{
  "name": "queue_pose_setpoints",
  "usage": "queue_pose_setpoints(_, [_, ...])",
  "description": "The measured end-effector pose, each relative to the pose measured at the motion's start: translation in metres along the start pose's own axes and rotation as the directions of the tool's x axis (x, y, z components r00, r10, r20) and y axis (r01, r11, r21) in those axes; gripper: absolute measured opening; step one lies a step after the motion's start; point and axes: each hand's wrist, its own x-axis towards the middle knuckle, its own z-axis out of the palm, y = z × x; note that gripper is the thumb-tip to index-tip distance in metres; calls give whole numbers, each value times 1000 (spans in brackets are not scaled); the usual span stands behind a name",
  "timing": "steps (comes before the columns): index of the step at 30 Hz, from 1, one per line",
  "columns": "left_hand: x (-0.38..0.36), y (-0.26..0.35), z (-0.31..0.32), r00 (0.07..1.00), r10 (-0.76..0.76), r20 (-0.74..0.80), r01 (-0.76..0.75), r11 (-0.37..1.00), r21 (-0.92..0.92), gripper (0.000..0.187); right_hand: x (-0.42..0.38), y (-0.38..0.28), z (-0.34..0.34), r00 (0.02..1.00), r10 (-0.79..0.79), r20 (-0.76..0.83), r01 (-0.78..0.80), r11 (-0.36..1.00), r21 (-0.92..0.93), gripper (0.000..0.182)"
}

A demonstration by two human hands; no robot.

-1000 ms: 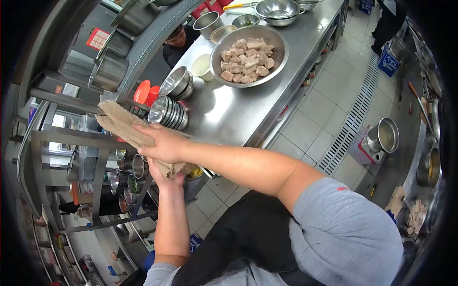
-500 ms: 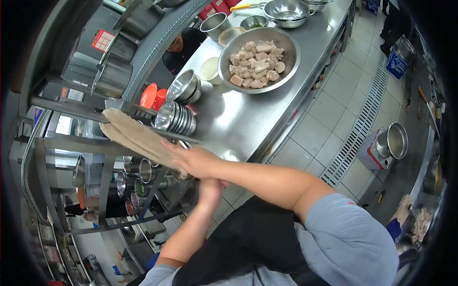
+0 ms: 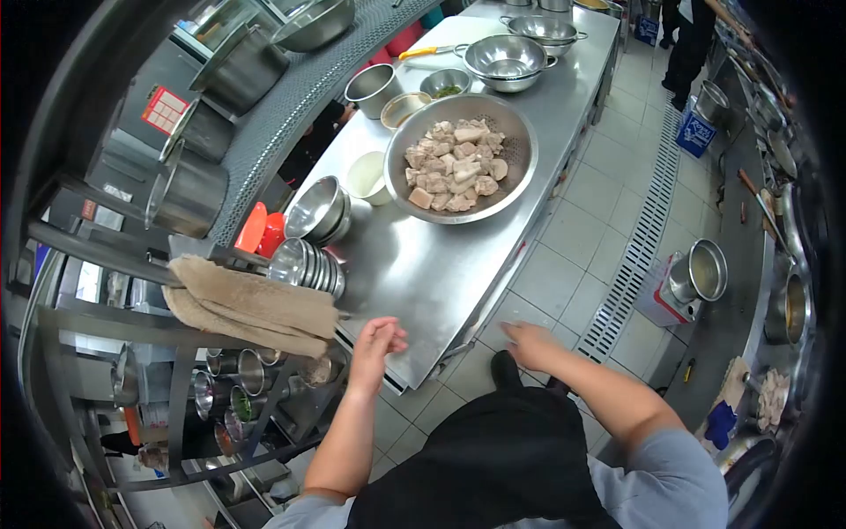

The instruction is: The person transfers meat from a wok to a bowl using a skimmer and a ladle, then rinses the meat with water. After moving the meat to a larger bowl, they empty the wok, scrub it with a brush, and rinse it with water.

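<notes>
A beige towel (image 3: 251, 304) hangs folded over the metal rail at the left. Just right of its end is my left hand (image 3: 377, 348), raised by the table corner, fingers loosely curled but apart and holding nothing. My right hand (image 3: 530, 346) is farther right, over the floor tiles beside the table; its fingers reach out and touch nothing. Beyond both hands, a large perforated steel bowl (image 3: 522, 183) with pale chunks of meat (image 3: 456, 166) stands on the steel table (image 3: 405, 282).
Stacked steel bowls (image 3: 307, 266) stand at the table's left edge, below red-orange containers (image 3: 251, 227). A colander (image 3: 507, 57) and a yellow-handled tool (image 3: 427, 53) lie farther back. A pot (image 3: 698, 271) stands on a tin right of the floor drain (image 3: 630, 273). Another person's legs (image 3: 687, 53) show behind.
Both my hands have left the towel, which now hangs on the rail. My right hand has swung right, away from my left. The view has shifted, showing more of the floor.
</notes>
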Motion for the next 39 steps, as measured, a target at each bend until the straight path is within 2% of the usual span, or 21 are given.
queue_pose_setpoints(2, [8,-15,27,989,-64,131,60,998,32,22,-44,69,33,976,214,27,-213,977,-23,48])
queue_pose_setpoints(4, [16,-30,51,964,-128,231,111,990,83,22,-95,131,63,846,526,93,-531,846,52,50])
queue_pose_setpoints(6, [17,-38,75,925,-189,329,150,979,138,22,-180,217,139,716,689,-114,-676,725,133,49])
queue_pose_setpoints(7, [16,-41,85,906,-169,388,101,977,189,22,-216,211,132,497,867,43,-868,496,25,41])
queue_pose_setpoints(8, [16,-41,93,882,-148,447,44,971,234,22,-253,245,160,406,848,341,-792,513,-332,40])
queue_pose_setpoints(9, [17,-39,98,881,-141,451,39,973,228,22,-300,257,190,428,841,331,-734,537,-416,36])
queue_pose_setpoints(10, [19,-33,103,850,-139,509,15,970,241,23,-324,278,220,298,754,586,-574,632,-521,36])
queue_pose_setpoints(12, [34,-26,106,809,-132,573,-19,968,249,24,-401,350,350,-143,676,723,-968,57,-244,34])
queue_pose_setpoints(13, [51,-26,104,842,-95,530,-13,980,197,26,-403,340,347,-142,679,720,-970,48,-237,34])
queue_pose_setpoints(14, [67,-20,103,872,-59,486,-11,990,141,29,-405,318,344,443,641,627,-778,622,-85,34])
queue_pose_setpoints(15, [81,-7,103,922,-93,377,62,994,93,31,-401,296,342,856,259,448,-259,964,-63,34])
queue_pose_setpoints(16, [96,8,102,955,-134,266,129,991,34,33,-385,271,343,858,273,435,-270,960,-70,34])
queue_pose_setpoints(17, [112,17,104,976,-77,203,57,993,102,40,-364,243,345,744,616,257,-667,699,257,33])
queue_pose_setpoints(18, [129,21,106,990,-14,141,-10,985,170,48,-346,223,340,444,872,205,-761,246,600,33])
queue_pose_setpoints(19, [147,24,109,993,-31,117,16,992,125,49,-328,204,326,318,920,231,-686,55,725,33])
queue_pose_setpoints(21, [163,38,124,971,-236,43,239,967,-88,42,-295,161,260,389,890,236,-634,74,770,33])
queue_pose_setpoints(24, [176,28,143,978,-209,-6,192,909,-369,32,-265,119,161,494,843,211,-575,135,807,33])
queue_pose_setpoints(30, [143,14,156,980,-197,-11,177,903,-392,31,-278,101,99,494,855,159,-547,164,821,33])
queue_pose_setpoints(32, [137,10,152,970,-239,46,237,890,-389,24,-315,170,159,606,785,-128,-710,607,356,33])
queue_pose_setpoints(35, [136,-3,151,972,-203,114,232,891,-391,24,-362,281,238,656,749,99,-753,659,4,36])
queue_pose_setpoints(39, [134,7,158,973,-207,104,232,879,-417,27,-339,249,180,538,805,250,-834,551,18,39])
